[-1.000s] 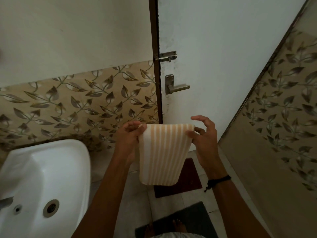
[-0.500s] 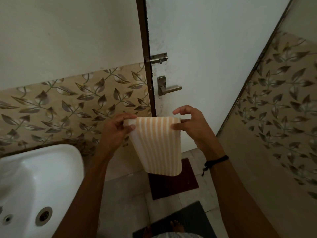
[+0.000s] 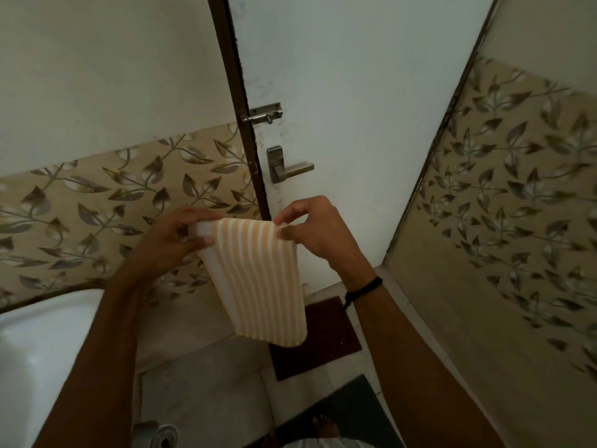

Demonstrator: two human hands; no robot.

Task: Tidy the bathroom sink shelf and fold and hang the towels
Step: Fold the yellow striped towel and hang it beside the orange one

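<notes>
Both arms out front, forearms angled inward, hands at about the same height. Left hand (image 3: 176, 240) grips the striped towel (image 3: 261, 279) at its top left corner, fingers curled over the edge. Right hand (image 3: 319, 234) pinches the top right corner between thumb and forefinger, other fingers arched above. The hands are apart, with the folded towel's top edge stretched between them. The rest hangs below, lower end skewed toward the right forearm. Door (image 3: 339, 92) and lever handle (image 3: 290, 168) beyond and above the hands. Sink (image 3: 32, 350) below the left forearm. Dark red mat (image 3: 326, 347) on the floor behind the towel's lower end.
</notes>
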